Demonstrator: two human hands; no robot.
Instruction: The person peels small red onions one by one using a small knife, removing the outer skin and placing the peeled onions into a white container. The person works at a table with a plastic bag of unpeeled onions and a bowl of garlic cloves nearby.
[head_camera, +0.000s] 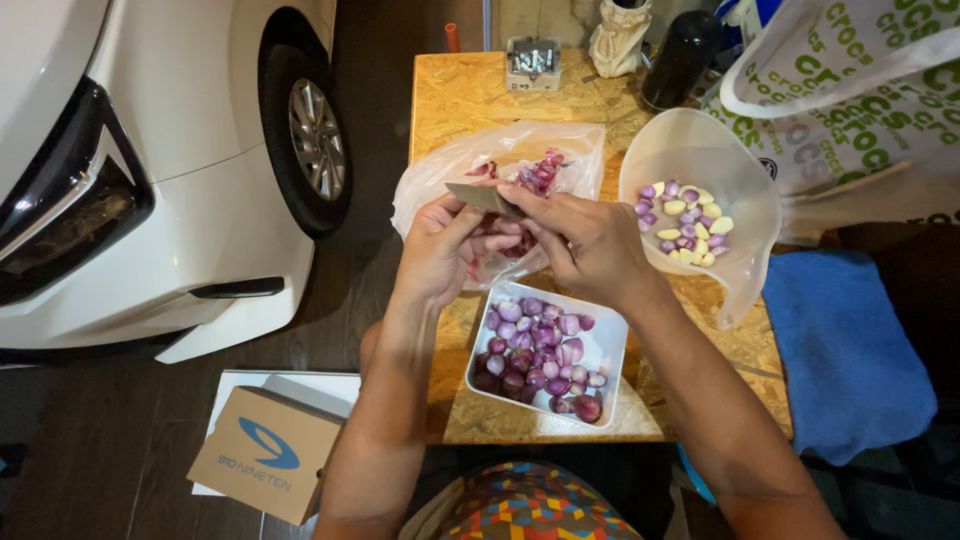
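My left hand (445, 245) and my right hand (590, 240) meet above a small wooden table (470, 95). My right hand grips a knife whose blade (480, 197) points left over my left fingers. My left hand pinches a small shallot (510, 243), mostly hidden between the fingers. Under my hands lies a clear plastic bag (500, 150) with purple shallot skins. A white square dish (610, 345) full of shallots sits just below my hands.
A clear round bowl (700, 150) with peeled shallots and garlic cloves stands at the right. A printed tote bag (850, 90), a dark bottle (680, 55), a blue cloth (850, 350), a white car (150, 170) at the left and a cardboard box (265, 455) on the floor surround the table.
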